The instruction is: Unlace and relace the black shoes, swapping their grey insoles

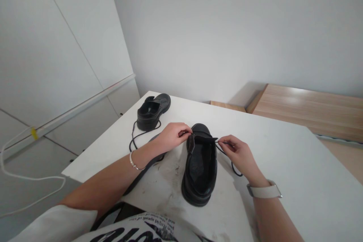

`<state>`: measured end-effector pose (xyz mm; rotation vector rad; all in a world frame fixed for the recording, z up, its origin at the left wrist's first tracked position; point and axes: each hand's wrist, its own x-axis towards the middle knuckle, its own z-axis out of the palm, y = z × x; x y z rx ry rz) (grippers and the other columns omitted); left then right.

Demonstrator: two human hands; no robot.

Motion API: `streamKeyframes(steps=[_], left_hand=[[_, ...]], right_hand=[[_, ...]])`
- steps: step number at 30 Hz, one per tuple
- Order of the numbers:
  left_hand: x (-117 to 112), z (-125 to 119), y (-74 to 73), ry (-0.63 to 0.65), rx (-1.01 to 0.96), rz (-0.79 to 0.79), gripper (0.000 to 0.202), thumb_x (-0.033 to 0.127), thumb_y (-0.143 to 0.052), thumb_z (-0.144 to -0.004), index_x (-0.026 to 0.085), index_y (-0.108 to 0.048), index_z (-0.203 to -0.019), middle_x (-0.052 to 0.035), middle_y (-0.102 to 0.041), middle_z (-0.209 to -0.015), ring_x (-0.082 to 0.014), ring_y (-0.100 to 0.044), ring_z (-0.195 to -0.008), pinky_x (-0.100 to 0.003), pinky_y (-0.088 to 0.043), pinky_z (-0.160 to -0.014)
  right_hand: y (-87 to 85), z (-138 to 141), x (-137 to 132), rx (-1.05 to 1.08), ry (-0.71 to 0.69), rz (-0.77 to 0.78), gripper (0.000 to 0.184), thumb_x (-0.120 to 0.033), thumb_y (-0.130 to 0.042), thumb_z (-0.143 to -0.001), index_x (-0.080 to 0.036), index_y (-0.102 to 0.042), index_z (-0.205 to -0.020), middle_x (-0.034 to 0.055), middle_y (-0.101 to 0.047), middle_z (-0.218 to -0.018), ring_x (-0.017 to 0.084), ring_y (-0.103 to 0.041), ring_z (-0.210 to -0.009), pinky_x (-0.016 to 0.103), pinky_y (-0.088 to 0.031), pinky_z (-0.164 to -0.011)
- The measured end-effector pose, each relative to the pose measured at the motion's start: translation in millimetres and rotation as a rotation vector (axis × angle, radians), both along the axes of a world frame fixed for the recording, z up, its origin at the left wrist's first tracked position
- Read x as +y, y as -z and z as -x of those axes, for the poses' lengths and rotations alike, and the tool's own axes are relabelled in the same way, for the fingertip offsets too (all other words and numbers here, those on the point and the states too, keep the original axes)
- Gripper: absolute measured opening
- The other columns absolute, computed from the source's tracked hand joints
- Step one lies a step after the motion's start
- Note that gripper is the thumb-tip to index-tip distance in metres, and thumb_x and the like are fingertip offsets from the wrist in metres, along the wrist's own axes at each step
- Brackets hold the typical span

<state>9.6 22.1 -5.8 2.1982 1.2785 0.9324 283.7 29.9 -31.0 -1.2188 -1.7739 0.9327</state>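
Observation:
A black lace-up shoe [198,193] lies in front of me, its toe pointing away and its opening toward me. My left hand [176,134] is closed in a pinch at the left edge of the lacing, with a bit of dark lace between the fingertips. On the other side, my right hand [236,151] pinches the black shoelace [237,171] near the shoe's right edge. A loop of it hangs below that hand. The tongue [207,140] stands across the front of the opening. Fingers partly cover the eyelets.
A second black shoe [154,109] stands at the far left of the white table [272,140], its lace trailing toward me. A stained pale sheet [159,189] lies under the near shoe. A wood-grain surface [312,107] is at the right. A white cable [34,177] hangs at the left.

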Motion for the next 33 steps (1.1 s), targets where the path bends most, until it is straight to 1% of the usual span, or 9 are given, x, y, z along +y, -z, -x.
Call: streamKeyframes(steps=[6,10,14,16,21,24,26,29,33], left_hand=[[0,7,-0.8,0.052,0.195,-0.076,0.013,0.015,-0.06,-0.09,0.015,-0.072,-0.093,-0.0042,-0.069,-0.082,-0.0135,-0.059,-0.069,-0.025,-0.044,-0.068],[-2,5,1.7,0.045,0.143,-0.057,0.012,0.014,-0.06,-0.091,0.014,-0.072,-0.094,-0.0029,-0.068,-0.081,-0.0123,-0.057,-0.067,-0.024,-0.043,-0.067],[-4,1,5.1,-0.005,0.029,0.005,0.01,0.013,-0.061,-0.089,0.014,-0.07,-0.093,-0.0024,-0.068,-0.082,-0.0124,-0.058,-0.07,-0.022,-0.043,-0.066],[-5,1,6.0,-0.004,0.017,0.033,0.01,0.013,-0.061,-0.089,0.015,-0.069,-0.093,-0.0023,-0.068,-0.083,-0.0126,-0.059,-0.071,-0.023,-0.044,-0.067],[-5,1,5.8,0.054,0.023,0.013,0.012,0.013,-0.06,-0.09,0.015,-0.07,-0.095,-0.0035,-0.07,-0.087,-0.0127,-0.061,-0.073,-0.022,-0.044,-0.067],[-4,0,6.7,0.079,0.045,-0.064,0.013,0.016,-0.059,-0.093,0.014,-0.072,-0.096,-0.0052,-0.07,-0.087,-0.0137,-0.062,-0.075,-0.023,-0.045,-0.069],[-4,-1,8.3,0.091,0.054,-0.099,0.014,0.017,-0.058,-0.094,0.014,-0.072,-0.097,-0.006,-0.071,-0.088,-0.0142,-0.063,-0.077,-0.024,-0.046,-0.07],[-4,-3,11.4,0.087,0.047,-0.114,0.014,0.017,-0.059,-0.094,0.014,-0.072,-0.097,-0.0062,-0.071,-0.088,-0.0141,-0.064,-0.076,-0.023,-0.047,-0.069],[-4,-7,15.8,0.069,0.001,-0.116,0.012,0.016,-0.06,-0.093,0.014,-0.072,-0.097,-0.0066,-0.071,-0.089,-0.0145,-0.065,-0.078,-0.024,-0.048,-0.07]], right_hand=[[7.0,0,-1,-0.049,-0.022,-0.014,0.025,-0.041,-0.06,-0.089,-0.016,-0.065,-0.091,0.0059,-0.067,-0.086,0.017,-0.06,-0.078,0.031,-0.047,-0.072],[14.1,6,1,0.02,0.022,-0.07,0.026,-0.045,-0.06,-0.091,-0.019,-0.063,-0.092,0.0049,-0.065,-0.085,0.017,-0.057,-0.075,0.031,-0.045,-0.068],[11.9,16,-5,0.24,-0.062,-0.134,0.017,-0.04,-0.052,-0.099,-0.023,-0.054,-0.101,0.0077,-0.066,-0.116,0.02,-0.06,-0.106,0.037,-0.046,-0.094],[5.8,19,-10,0.276,-0.142,-0.148,0.012,-0.036,-0.047,-0.102,-0.024,-0.052,-0.103,0.0071,-0.067,-0.115,0.021,-0.058,-0.117,0.042,-0.043,-0.102],[-18.1,22,-20,-0.096,-0.294,-0.418,0.015,-0.024,-0.042,-0.102,-0.023,-0.056,-0.099,0.0053,-0.065,-0.101,0.023,-0.056,-0.11,0.05,-0.03,-0.109],[-24.8,28,-25,-0.179,-0.4,-0.457,0.018,-0.019,-0.039,-0.101,-0.022,-0.056,-0.096,0.0039,-0.062,-0.096,0.021,-0.056,-0.102,0.048,-0.032,-0.104],[-23.2,29,-26,-0.077,-0.34,-0.427,0.018,-0.019,-0.04,-0.102,-0.022,-0.057,-0.099,0.0044,-0.062,-0.101,0.02,-0.056,-0.104,0.043,-0.038,-0.099],[-16.4,19,-22,0.074,-0.075,-0.412,0.012,-0.023,-0.048,-0.1,-0.023,-0.06,-0.102,0.0045,-0.062,-0.103,0.019,-0.057,-0.102,0.037,-0.044,-0.091],[-7.3,-5,-10,-0.056,0.094,-0.441,0.008,-0.026,-0.06,-0.095,-0.021,-0.063,-0.089,0.0022,-0.061,-0.087,0.018,-0.056,-0.084,0.032,-0.043,-0.076]])
